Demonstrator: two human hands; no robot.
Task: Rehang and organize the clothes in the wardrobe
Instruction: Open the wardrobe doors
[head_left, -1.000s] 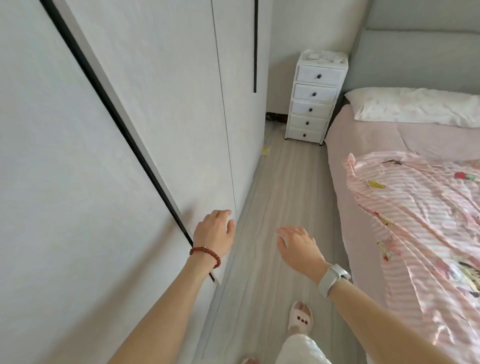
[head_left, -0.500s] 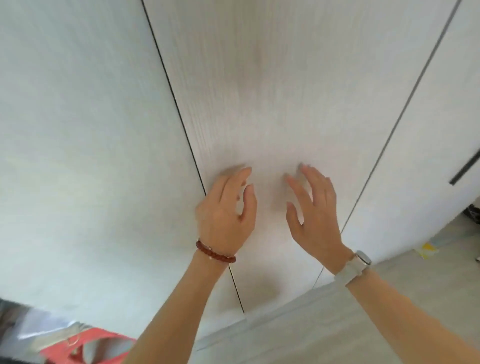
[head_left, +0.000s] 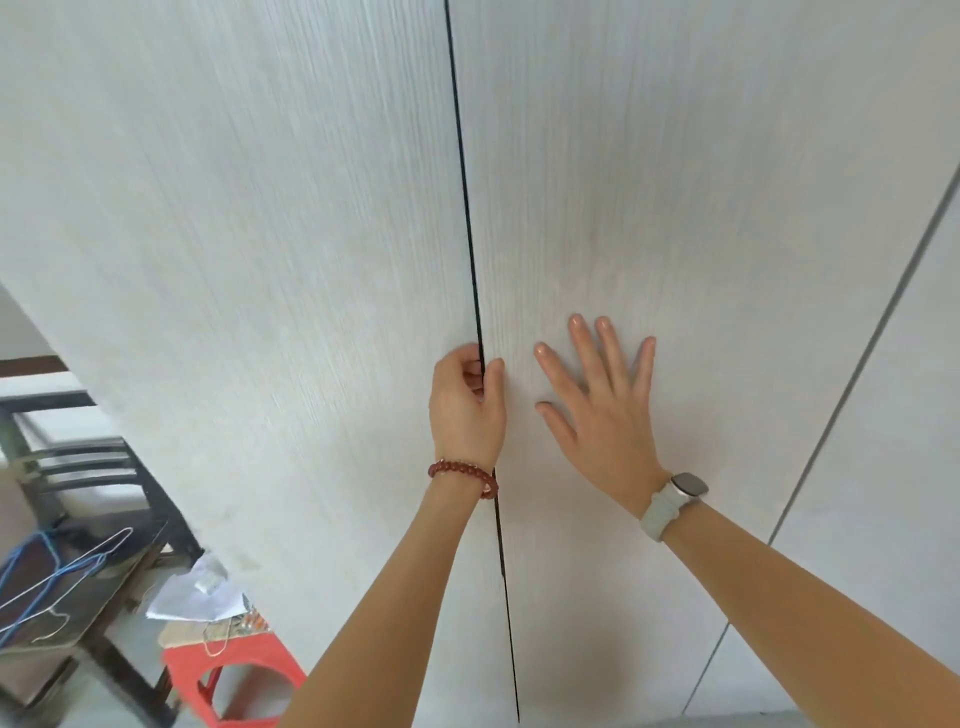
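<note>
Now the left hand (head_left: 466, 402) has moved onto the dark gap, fingers hooked round the wardrobe door (head_left: 675, 208) edge at 12 o'clock. Right hand (head_left: 602, 410) lies flat, fingers spread, on that door at 1 o'clock.

Wardrobe doors (head_left: 675, 208): pale wood-grain panels, upright, filling most of the view.
Seam (head_left: 467, 234): thin dark vertical gap between two panels (interior not visible).
</note>
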